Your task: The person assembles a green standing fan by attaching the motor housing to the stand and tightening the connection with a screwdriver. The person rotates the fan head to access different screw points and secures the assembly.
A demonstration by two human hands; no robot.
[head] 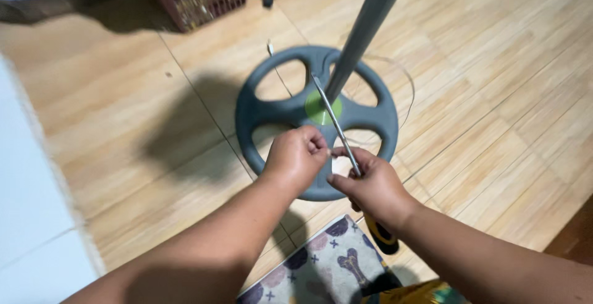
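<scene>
Hands meet low over the near rim of the fan base (315, 109), both forearms reaching in from the bottom edge. Your left hand (296, 158) is curled into a loose fist, its fingers (316, 145) pinched narrow on something too small to tell. Your right hand (370, 187) wraps the screwdriver (336, 122), fingers closed on it where the thin, shiny metal shaft meets the yellow and black handle, which juts out below your wrist. The shaft slants up and away, its tip over the green hub. The base is a grey plastic wheel with spokes and open gaps, lying flat on the pale wood-grain floor (494, 94); a smooth grey pole (364, 26) rises from the hub. A patterned mat (321, 267) lies by your knees.
</scene>
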